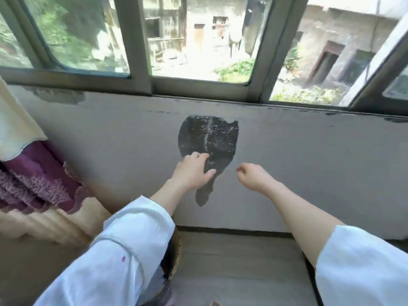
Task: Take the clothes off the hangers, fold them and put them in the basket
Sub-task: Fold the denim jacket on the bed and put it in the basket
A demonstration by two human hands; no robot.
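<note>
Both my arms reach forward toward the wall under the window, and neither hand holds anything. My left hand [194, 171] has its fingers loosely spread in front of a dark patch on the wall. My right hand [251, 175] hangs with loosely curled fingers. A woven basket [175, 257] sits on the floor below my left sleeve, mostly hidden by it, with dark cloth inside. At the left edge hang clothes: a cream garment [15, 129] over a purple lacy one [37, 180]. No hanger is visible.
A grey wall [309, 164] with a dark peeled patch [209, 140] stands straight ahead, below a row of windows [198, 40]. A cream pleated cloth [50, 221] hangs low on the left. Grey floor [238, 268] lies below, right of the basket.
</note>
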